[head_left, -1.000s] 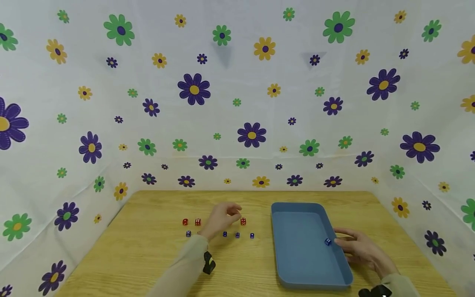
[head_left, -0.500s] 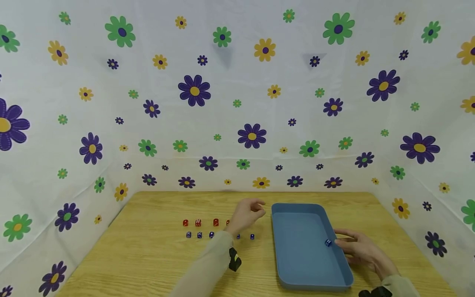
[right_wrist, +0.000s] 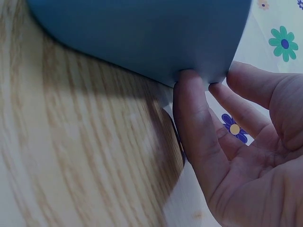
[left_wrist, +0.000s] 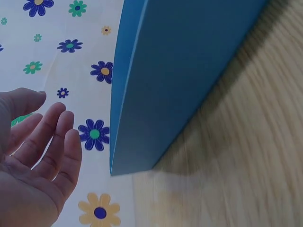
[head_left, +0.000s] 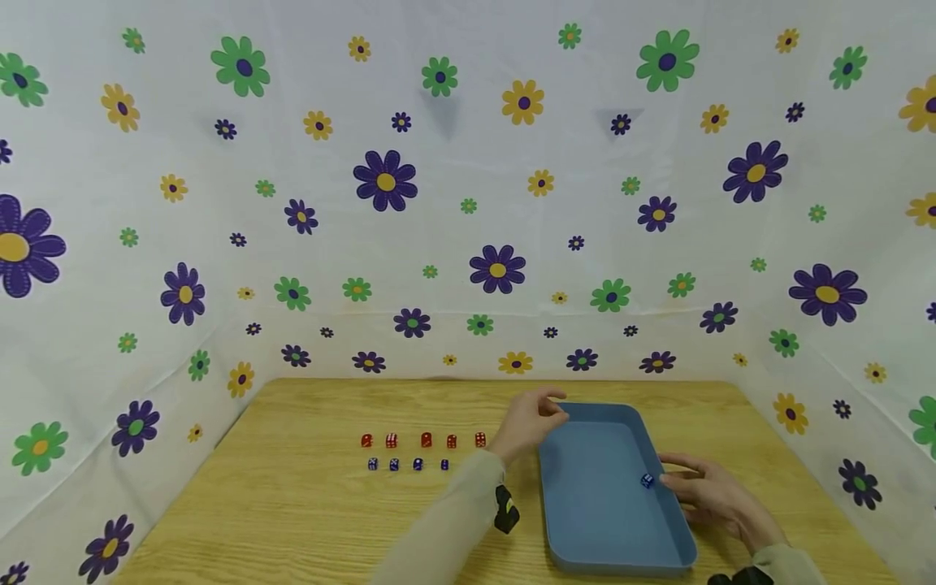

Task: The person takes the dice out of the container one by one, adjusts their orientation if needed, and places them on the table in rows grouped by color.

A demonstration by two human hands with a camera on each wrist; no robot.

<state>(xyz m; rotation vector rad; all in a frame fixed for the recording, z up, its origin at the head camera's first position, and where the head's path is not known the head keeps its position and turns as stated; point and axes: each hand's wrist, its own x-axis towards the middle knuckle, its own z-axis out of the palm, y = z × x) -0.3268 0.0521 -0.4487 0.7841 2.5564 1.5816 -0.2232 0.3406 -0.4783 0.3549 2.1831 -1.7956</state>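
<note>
My left hand (head_left: 530, 418) hovers by the left wall of a blue tray (head_left: 595, 504), its fingertips overlapping the far-left corner in the head view. In the left wrist view its fingers (left_wrist: 57, 137) are loosely bent, thumb apart, nothing visible between them. Outside the tray's right wall, my right hand (head_left: 720, 496) touches it with fairly straight fingers (right_wrist: 191, 109) and the thumb tip at the rim. One blue die (head_left: 647, 481) lies in the tray close to that thumb. Left of my left hand, red dice (head_left: 426, 439) form a row behind blue dice (head_left: 418, 464).
The wooden table (head_left: 292, 504) carries everything. White cloth (head_left: 453, 219) printed with flowers walls off its back and sides. Dark wrist cameras (head_left: 506, 509) sit on both sleeves. My left sleeve (head_left: 457, 520) crosses the table in front of the dice rows.
My left hand has moved right from over the dice to the tray's left edge, uncovering more red and blue dice and hiding the rightmost blue ones. The right hand and tray stay put.
</note>
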